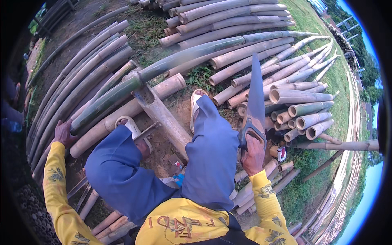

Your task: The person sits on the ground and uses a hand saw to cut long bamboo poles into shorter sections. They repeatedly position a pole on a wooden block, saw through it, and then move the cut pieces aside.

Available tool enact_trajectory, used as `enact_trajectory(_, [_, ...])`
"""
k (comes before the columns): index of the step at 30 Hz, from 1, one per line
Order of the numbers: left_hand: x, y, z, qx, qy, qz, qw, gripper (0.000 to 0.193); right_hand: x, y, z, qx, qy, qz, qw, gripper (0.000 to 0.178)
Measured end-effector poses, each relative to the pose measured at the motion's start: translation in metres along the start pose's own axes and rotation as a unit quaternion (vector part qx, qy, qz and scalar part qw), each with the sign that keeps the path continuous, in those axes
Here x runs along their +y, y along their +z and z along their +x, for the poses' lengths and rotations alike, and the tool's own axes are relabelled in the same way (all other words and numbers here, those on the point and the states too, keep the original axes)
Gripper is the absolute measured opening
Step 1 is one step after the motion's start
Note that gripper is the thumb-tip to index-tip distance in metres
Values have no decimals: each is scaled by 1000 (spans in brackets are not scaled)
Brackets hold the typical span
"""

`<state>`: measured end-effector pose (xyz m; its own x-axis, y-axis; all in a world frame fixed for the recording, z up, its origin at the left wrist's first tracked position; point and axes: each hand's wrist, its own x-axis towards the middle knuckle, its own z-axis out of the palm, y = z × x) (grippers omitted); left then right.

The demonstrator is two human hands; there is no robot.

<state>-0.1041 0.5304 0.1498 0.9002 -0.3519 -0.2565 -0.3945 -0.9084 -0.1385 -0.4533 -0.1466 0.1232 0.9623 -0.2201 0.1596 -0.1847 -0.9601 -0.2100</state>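
My right hand (253,156) is closed round the handle of a handsaw (256,96), its broad grey blade pointing up and away. At the left, my left hand (65,132) grips the near end of a long green bamboo pole (116,90); some of its fingers are hidden. The pole slants away to the far right, resting across the top of a split bamboo trough (161,112) that leans between my legs. Beneath it lies a thicker tan bamboo pole (118,118). The saw blade is apart from the green pole.
Stacked bamboo poles lie at the left (87,75), at the far side (228,18) and at the right (302,108). A small red and white packet (281,153) sits beside my right hand. Between my sandalled feet is bare soil (179,98); grass (302,196) spreads at the right.
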Motion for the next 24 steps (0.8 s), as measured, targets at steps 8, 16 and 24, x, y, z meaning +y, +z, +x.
enact_trajectory(8, [-94,51,-135,-66,-172,14,983,60,-10,3,-88,10,-42,12,999,60])
enact_trajectory(16, [-96,113,-124,-62,-208,80,973,76,-12,3,-91,20,-22,-17,999,61])
enact_trajectory(24, [-138,146,-95,-194,-282,151,928,104,-12,4,-144,-77,-46,3,996,64])
